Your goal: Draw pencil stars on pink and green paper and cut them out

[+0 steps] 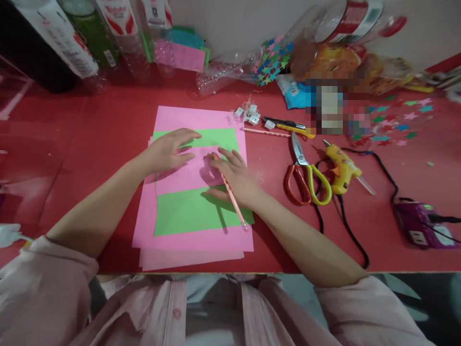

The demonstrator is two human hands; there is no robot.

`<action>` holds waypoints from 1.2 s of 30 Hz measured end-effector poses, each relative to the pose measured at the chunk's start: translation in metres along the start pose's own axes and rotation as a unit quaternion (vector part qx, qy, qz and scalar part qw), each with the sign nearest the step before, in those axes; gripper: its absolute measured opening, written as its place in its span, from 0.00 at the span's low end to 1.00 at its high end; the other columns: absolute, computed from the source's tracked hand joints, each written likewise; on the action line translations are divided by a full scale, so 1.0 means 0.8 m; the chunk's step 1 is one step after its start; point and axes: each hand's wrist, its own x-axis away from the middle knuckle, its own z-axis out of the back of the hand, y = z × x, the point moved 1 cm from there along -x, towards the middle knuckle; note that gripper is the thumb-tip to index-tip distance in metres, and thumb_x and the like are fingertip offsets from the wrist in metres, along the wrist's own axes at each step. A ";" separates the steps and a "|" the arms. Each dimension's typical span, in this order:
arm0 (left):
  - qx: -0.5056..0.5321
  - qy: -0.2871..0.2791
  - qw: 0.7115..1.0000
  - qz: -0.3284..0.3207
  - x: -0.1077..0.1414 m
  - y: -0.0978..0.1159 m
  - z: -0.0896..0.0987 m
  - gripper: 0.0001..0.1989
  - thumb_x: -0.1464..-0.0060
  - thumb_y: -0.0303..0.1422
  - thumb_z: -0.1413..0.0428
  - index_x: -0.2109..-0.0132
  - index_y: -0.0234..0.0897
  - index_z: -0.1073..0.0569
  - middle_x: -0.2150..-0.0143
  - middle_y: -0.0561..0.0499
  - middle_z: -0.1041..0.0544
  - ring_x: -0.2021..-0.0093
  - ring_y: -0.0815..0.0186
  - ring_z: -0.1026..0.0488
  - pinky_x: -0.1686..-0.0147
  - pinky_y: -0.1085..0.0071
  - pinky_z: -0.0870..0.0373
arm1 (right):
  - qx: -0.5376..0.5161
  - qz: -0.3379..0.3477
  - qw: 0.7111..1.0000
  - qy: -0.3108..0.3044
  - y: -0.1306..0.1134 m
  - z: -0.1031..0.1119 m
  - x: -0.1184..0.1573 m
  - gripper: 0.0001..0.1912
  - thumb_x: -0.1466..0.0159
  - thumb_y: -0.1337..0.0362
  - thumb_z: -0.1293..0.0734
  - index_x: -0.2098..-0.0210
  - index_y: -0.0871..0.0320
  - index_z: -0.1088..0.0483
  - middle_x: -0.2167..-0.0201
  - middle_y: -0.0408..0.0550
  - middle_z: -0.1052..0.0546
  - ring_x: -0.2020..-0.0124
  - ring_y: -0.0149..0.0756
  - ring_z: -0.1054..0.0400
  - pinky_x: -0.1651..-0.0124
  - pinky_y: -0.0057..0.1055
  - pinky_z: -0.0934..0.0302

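Note:
My left hand (164, 152) rests with its fingers apart on the left part of the papers, holding nothing. In my right hand (240, 179) is a pink pencil (233, 199), tucked between thumb and fingers; its metal-banded end points down toward me. Beneath both hands lies a small pink paper (176, 179), placed across a green sheet (187, 216). Larger pink sheets (146, 230) are stacked under the green one. The pencil's far tip is partly hidden by my fingers.
Scissors (300, 166), a yellow glue gun (342, 168) with a black cord, and a purple power block (419, 223) lie to the right. Behind the papers are a second pencil (268, 132), a cutter (284, 123) and small white pieces (253, 117). Plastic bottles (124, 41) line the wall.

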 end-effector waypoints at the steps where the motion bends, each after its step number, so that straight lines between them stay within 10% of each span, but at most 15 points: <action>1: 0.010 0.013 1.000 0.016 0.000 -0.002 0.004 0.21 0.41 0.39 0.48 0.42 0.43 0.31 0.40 0.45 0.28 0.42 0.56 0.29 0.41 0.56 0.32 | 0.019 0.006 1.000 -0.019 -0.001 0.000 0.001 0.31 0.41 0.49 0.30 0.44 0.61 0.35 0.39 0.60 0.30 0.33 0.58 0.47 0.34 0.60 0.52; 7: 0.032 -0.072 0.996 0.051 0.001 0.002 0.014 0.23 0.44 0.39 0.47 0.43 0.34 0.30 0.41 0.41 0.28 0.41 0.56 0.30 0.41 0.58 0.33 | 0.099 0.017 0.993 -0.056 0.001 0.018 0.002 0.21 0.37 0.58 0.33 0.46 0.58 0.32 0.46 0.58 0.25 0.39 0.52 0.38 0.34 0.58 0.52; 16: -0.092 -0.231 0.967 0.057 0.006 0.022 0.015 0.41 0.48 0.45 0.42 0.31 0.38 0.45 0.25 0.41 0.55 0.26 0.48 0.62 0.31 0.49 0.58 | 0.089 0.014 0.994 -0.054 0.025 0.057 0.004 0.13 0.37 0.61 0.36 0.56 0.59 0.27 0.58 0.55 0.21 0.50 0.47 0.31 0.42 0.46 0.43; 23: -0.134 -0.195 0.971 0.038 0.008 0.025 -0.012 0.47 0.50 0.51 0.41 0.30 0.31 0.46 0.25 0.37 0.61 0.26 0.48 0.70 0.31 0.48 0.72 | 0.068 -0.083 0.993 0.040 0.036 0.048 0.000 0.13 0.33 0.58 0.39 0.62 0.58 0.27 0.65 0.54 0.22 0.60 0.45 0.31 0.48 0.45 0.42; 27: -0.128 -0.170 0.977 -0.014 0.008 0.023 -0.024 0.43 0.46 0.51 0.44 0.31 0.32 0.44 0.26 0.39 0.51 0.26 0.52 0.61 0.30 0.51 0.73 | -0.131 -0.159 0.971 0.123 0.015 0.047 -0.001 0.16 0.32 0.56 0.43 0.63 0.58 0.27 0.66 0.51 0.23 0.62 0.40 0.31 0.57 0.38 0.38; 31: -0.119 -0.151 0.980 -0.057 0.008 0.020 -0.030 0.41 0.46 0.51 0.44 0.32 0.30 0.41 0.28 0.37 0.46 0.28 0.54 0.53 0.29 0.53 0.69 | -0.388 -0.201 0.899 0.038 -0.012 0.032 -0.005 0.08 0.36 0.63 0.40 0.61 0.57 0.31 0.78 0.39 0.31 0.77 0.29 0.39 0.73 0.27 0.43; 36: -0.107 -0.133 0.982 -0.075 0.009 0.016 -0.034 0.42 0.48 0.51 0.43 0.33 0.32 0.40 0.29 0.37 0.46 0.28 0.50 0.52 0.30 0.50 0.62 | -0.355 -0.170 0.919 0.013 -0.027 0.014 -0.006 0.04 0.46 0.71 0.38 0.71 0.57 0.34 0.76 0.39 0.31 0.76 0.26 0.41 0.73 0.25 0.47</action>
